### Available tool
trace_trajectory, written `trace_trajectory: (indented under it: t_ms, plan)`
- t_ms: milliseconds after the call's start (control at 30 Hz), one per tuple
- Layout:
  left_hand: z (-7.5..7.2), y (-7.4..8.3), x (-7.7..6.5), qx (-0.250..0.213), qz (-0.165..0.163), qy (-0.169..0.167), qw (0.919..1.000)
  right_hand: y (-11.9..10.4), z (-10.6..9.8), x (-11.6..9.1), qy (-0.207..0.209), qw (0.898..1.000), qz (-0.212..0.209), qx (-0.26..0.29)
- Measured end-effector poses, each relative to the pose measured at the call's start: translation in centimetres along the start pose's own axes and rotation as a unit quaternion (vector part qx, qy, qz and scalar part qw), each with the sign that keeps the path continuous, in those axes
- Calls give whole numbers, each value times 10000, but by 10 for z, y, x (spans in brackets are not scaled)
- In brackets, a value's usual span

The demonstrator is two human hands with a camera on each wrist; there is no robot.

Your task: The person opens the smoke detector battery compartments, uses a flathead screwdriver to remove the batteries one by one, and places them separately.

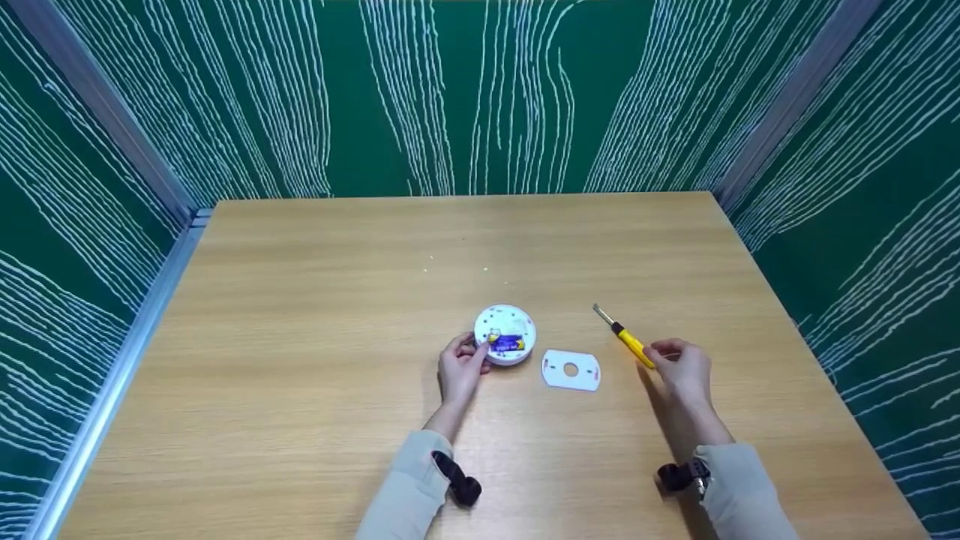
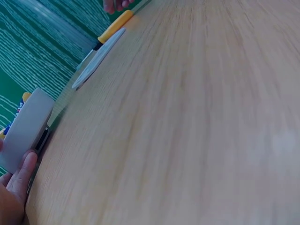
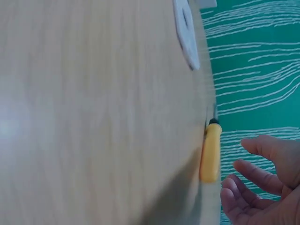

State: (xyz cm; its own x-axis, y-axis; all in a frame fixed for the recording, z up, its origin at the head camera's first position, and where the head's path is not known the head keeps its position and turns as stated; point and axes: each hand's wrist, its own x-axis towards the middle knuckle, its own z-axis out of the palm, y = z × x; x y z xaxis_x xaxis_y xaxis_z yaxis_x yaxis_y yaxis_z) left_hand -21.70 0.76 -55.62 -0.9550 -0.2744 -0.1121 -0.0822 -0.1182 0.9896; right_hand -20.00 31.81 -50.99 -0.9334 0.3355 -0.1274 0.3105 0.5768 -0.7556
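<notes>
So the left hand (image 1: 459, 370) gripped the white round device (image 1: 514, 321) by its rim, probably to steady it with the battery (image 1: 508, 343) facing up, while the right hand (image 1: 685, 370) hung loose by the yellow screwdriver (image 1: 631, 343), apparently grasping nothing (couldn't tell if the fingertips brushed the handle). The white plate (image 1: 555, 378) lay flat between device and screwdriver, likely there for easy reach, the screwdriver nearest the worktop's (image 1: 300, 375) right edge. White specks (image 1: 485, 268) dotted the wood toward the back edge, green walls (image 1: 349, 82) with squiggly white lines beyond.
</notes>
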Motion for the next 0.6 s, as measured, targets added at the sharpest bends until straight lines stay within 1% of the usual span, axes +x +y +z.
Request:
trace_trajectory:
  t_ms: [167, 500, 600]
  plan:
    - [0, -1, 1, 46, 146, 25, 9999, -7, 6, -7, 281, 9963, -791, -187]
    - [1, -3, 1, 63, 140, 60, 9999, -24, 21, -17, 2, 9914, -1306, 103]
    - [1, -2, 1, 74, 106, 79, 9999, -29, 27, -19, -25, 9897, -1418, 203]
